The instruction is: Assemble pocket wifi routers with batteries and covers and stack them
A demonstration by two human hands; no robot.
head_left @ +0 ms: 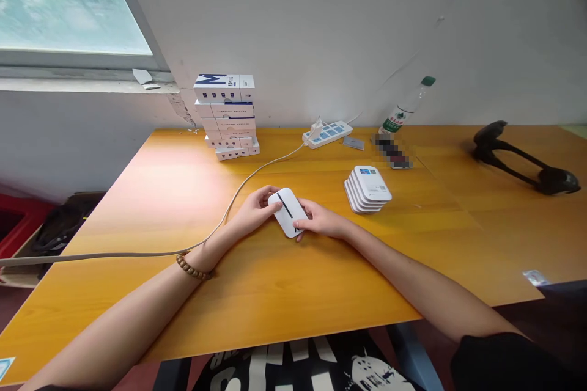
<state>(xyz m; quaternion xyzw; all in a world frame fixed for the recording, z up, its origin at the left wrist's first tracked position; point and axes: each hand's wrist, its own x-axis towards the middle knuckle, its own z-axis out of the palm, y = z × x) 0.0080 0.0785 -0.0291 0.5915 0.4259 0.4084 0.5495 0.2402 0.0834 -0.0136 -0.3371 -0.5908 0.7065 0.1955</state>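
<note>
Between both hands, above the wooden table [257, 293], is a flat white device with rounded corners and a black stripe [288, 210], which looks like a pocket Wi-Fi router. My left hand [255, 211] grips its upper left edge, thumb on top. On the lower right edge, my right hand [318, 219] holds it with the thumb over the face; the other fingers are partly hidden beneath. To the right sits a stack of similar white devices [369, 188], the top one showing a blue label.
White boxes [229, 116] stand stacked at the back left. A power strip [328, 134] lies by the wall, its cable [250, 178] running across the table past my left wrist. A bottle [403, 111], a small grey card [353, 143] and a black stand-like object [523, 159] are farther right.
</note>
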